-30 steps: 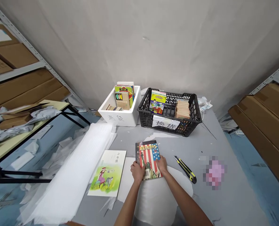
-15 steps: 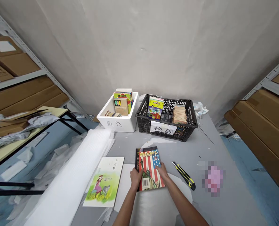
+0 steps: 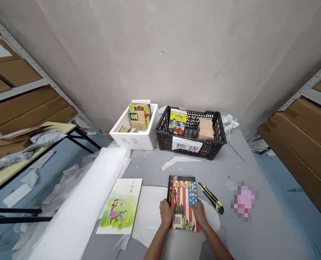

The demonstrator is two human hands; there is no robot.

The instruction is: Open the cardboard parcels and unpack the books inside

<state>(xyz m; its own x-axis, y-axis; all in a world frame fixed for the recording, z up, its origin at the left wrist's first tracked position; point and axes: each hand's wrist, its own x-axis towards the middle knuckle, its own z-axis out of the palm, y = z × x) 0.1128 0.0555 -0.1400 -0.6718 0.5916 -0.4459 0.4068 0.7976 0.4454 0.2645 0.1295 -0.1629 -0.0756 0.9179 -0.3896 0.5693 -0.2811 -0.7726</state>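
One flag-covered book [image 3: 185,202] moved right, just beside one knife [image 3: 212,199], two hands [image 3: 166,213], grip closed on its sides

Cardboard boxes [image 3: 16,70] on metal shelving [image 3: 19,90], grey plastic packaging [image 3: 48,138] on a yellowish side table [image 3: 64,127].

Head camera, one: worn on your head, looking forward and down. Near, just right of centre: your left hand [image 3: 166,213] and right hand [image 3: 199,212]. Middle: grey tabletop [image 3: 149,167], seen from above. Far: grey wall [image 3: 160,72], facing you. Margins: left shelving rack [image 3: 16,90], right shelving rack [image 3: 306,86].
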